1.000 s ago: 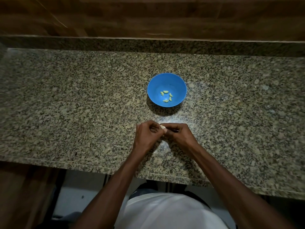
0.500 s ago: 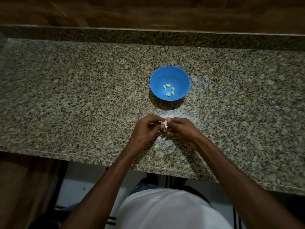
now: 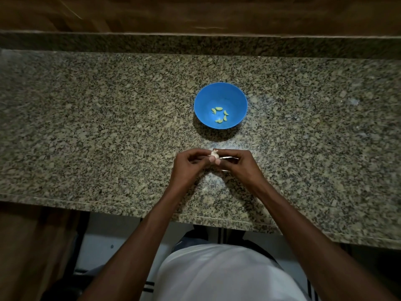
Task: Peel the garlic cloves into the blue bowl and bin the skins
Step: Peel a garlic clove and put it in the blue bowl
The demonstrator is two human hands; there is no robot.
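Holding: both hands meet above the counter (image 3: 86, 127), just in front of the blue bowl (image 3: 201, 98), and pinch one garlic clove (image 3: 214, 154) between them.
Garlic clove: small and pale, cream-white, with a little twisted tip of dry skin that stands up at its top; most of its body is hidden by the fingers.
Left hand (image 3: 188, 165): fingers curled, thumb and fingertips pinching the clove from the left side.
Right hand (image 3: 235, 162): fingers curled, pinching the same clove from the right; a thin pale strip, maybe skin, shows along its fingers, but I cannot tell for sure what it is.
Blue bowl: round, bright blue, standing upright on the counter, apart from the hands.
Peeled cloves (image 3: 220, 115): five small yellow-green pieces lie in the bottom of the bowl, in a loose ring, some touching.
Counter: speckled granite, grey and beige, with a raised back edge; a wooden wall (image 3: 195, 14) is behind it.
Person: white shirt (image 3: 217, 274) is visible at the bottom, bare forearms reach forward.
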